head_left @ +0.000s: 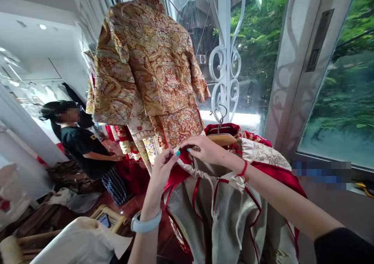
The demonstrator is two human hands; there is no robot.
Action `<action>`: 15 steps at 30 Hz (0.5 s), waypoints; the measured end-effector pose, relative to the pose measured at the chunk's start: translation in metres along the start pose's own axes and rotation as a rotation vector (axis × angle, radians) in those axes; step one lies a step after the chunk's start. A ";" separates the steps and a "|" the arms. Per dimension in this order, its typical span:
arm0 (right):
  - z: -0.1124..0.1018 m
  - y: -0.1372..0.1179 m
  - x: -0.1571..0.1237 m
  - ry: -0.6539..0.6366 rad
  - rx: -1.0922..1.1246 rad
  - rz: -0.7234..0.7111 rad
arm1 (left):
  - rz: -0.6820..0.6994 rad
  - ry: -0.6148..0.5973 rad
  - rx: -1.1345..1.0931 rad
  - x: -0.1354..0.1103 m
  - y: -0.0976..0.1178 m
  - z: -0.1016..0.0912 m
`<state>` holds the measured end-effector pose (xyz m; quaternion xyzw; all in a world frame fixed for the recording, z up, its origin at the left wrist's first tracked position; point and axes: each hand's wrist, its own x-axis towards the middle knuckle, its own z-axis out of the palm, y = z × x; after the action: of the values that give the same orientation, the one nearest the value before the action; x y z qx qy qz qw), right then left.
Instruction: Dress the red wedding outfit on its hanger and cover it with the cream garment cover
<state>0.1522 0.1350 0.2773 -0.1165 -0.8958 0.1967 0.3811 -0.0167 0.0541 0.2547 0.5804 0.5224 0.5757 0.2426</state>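
My left hand (164,163), with a pale band on its wrist, pinches the left end of a skirt's gathered waistband. My right hand (203,150), wearing a red string bracelet, is closed on the same edge just beside it. The skirt (228,205) hangs down in grey-beige folds with red trim, and pale drawstrings dangle from its waist. A wooden hanger (222,139) with a metal hook shows behind my right hand. The fingertips cover the exact spot being gripped.
A gold brocade jacket (157,57) hangs at the window beside white scrolled ironwork (224,69). Another person (84,151) stands at left by hanging red garments. White cloth (84,242) and a bamboo chair (117,219) with a phone lie lower left.
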 end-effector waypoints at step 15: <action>0.024 -0.012 0.020 -0.273 0.932 0.406 | 0.158 0.327 0.052 0.016 0.041 0.007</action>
<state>0.1202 0.1255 0.2801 -0.0790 -0.7142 0.6577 0.2263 0.0000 0.0567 0.2958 0.5245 0.5222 0.6660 0.0932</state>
